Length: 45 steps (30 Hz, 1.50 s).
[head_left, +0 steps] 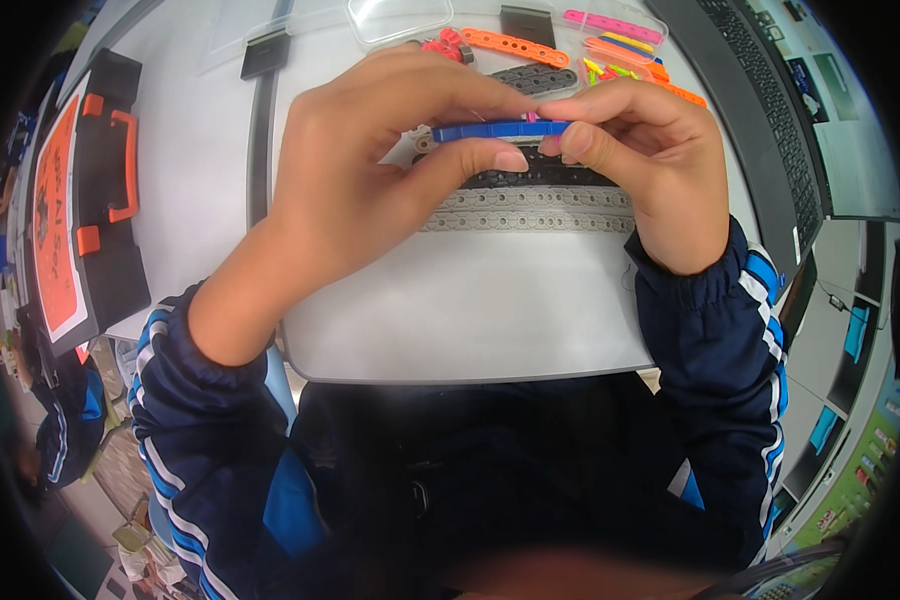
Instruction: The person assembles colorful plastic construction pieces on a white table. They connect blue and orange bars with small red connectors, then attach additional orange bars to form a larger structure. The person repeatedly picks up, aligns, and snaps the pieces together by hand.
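Two hands (345, 150) (675, 150) face to face around blue strip (485, 131)

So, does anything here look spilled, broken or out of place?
Nothing stands out. The blue strip between the left hand and right hand shows no visible damage, and the pale grey strips lie in tidy rows. The long orange strip at the back sits slanted, but hardly oddly. Whatever the hands cover, I can't judge.

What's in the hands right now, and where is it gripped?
A blue bar: the left hand has it between thumb and fingers, the right hand at its right end.
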Each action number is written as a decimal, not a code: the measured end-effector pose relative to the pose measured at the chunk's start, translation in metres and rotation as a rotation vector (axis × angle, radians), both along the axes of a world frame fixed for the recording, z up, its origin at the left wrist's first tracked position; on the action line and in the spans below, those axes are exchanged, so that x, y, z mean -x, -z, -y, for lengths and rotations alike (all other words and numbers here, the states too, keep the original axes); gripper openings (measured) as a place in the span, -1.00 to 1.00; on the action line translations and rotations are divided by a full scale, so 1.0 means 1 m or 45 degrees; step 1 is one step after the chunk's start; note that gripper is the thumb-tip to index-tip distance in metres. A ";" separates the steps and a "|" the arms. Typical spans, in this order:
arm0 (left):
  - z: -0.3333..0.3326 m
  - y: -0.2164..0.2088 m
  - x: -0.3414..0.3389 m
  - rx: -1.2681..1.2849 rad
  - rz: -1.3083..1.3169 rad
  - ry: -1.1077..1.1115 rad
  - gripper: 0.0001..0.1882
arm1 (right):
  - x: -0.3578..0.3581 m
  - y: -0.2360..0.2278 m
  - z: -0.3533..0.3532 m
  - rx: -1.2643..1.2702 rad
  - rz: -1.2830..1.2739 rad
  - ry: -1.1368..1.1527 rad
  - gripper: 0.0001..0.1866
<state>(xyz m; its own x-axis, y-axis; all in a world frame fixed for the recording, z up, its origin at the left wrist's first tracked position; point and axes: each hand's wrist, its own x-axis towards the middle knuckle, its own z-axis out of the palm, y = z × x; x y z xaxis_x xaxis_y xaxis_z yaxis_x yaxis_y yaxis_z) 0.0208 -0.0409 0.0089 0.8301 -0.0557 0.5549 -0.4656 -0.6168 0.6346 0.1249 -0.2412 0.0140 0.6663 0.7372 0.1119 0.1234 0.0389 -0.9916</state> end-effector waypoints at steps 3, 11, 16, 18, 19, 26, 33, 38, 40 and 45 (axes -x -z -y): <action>0.002 0.002 0.000 -0.007 0.006 0.003 -0.74 | 0.000 0.003 -0.001 0.002 -0.025 0.003 -0.86; 0.005 -0.002 0.001 -0.119 0.114 0.002 -0.77 | -0.051 -0.040 0.024 0.232 0.640 0.296 -0.84; 0.006 -0.002 0.001 -0.178 0.174 -0.003 -0.75 | -0.105 -0.071 0.029 0.901 1.246 0.263 -0.78; 0.005 -0.002 0.002 -0.188 0.169 0.012 -0.75 | -0.117 -0.068 0.016 0.868 1.182 -0.040 -0.75; 0.004 -0.003 0.003 -0.197 0.154 0.034 -0.76 | -0.120 -0.066 0.011 0.837 1.162 -0.186 -0.76; 0.001 0.000 0.003 -0.210 0.222 0.104 -0.71 | -0.133 -0.083 -0.004 0.997 0.929 -0.126 -0.84; 0.005 0.006 0.009 -0.308 0.214 0.146 -0.72 | -0.189 -0.125 -0.064 0.748 0.710 0.048 -0.80; 0.006 0.007 0.010 -0.192 0.176 0.202 -0.66 | -0.277 -0.098 -0.099 0.550 0.689 -0.026 -0.49; 0.005 0.008 0.009 -0.173 0.190 0.204 -0.69 | -0.338 -0.080 -0.118 0.253 0.082 -0.875 -0.23; 0.001 0.013 0.008 -0.171 0.207 0.196 -0.76 | -0.475 -0.019 -0.172 0.237 -0.674 -1.379 0.45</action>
<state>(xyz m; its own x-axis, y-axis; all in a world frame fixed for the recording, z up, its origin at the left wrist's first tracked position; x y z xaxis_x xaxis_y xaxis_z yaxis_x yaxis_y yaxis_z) 0.0126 -0.0415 -0.0040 0.7066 -0.2567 0.6594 -0.6498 -0.6042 0.4612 0.6000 -0.0693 0.0330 -0.3721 0.9154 -0.1536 -0.3059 -0.2772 -0.9108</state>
